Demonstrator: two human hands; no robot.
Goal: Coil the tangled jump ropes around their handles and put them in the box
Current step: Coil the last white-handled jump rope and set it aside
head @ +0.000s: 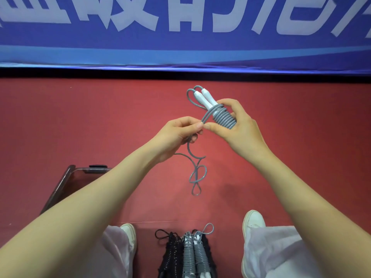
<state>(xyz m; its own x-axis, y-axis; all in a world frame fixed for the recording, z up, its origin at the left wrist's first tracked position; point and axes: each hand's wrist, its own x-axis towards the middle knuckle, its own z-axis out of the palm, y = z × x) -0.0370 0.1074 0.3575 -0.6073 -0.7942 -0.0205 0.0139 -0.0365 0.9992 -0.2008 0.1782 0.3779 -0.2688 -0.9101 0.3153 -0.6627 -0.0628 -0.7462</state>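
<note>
**Grey jump rope (pixel 223 119), part-coiled, held mid-air**

Left hand (pixel 180 131) pinches the cord just beside the coil, and the loose tail (pixel 195 173) hangs kinked below. Right hand (pixel 236 125) clasps the paired white handles (pixel 204 97) through the windings. Probably light, springy and slick: grip the handles and keep the cord taut.

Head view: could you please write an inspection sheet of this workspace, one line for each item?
Surface: red floor.
Job's things: grey jump rope partly coiled on its white handles, free end hanging loose; coiled ropes, black and grey, lying between the shoes; box at left, partly hidden by a forearm.
Clutter: nothing seen.
Grips: left hand pinches the loose rope; right hand holds the coiled handles.
Cables: nothing seen.
Surroundings: blue banner with white letters beyond the floor.
</note>
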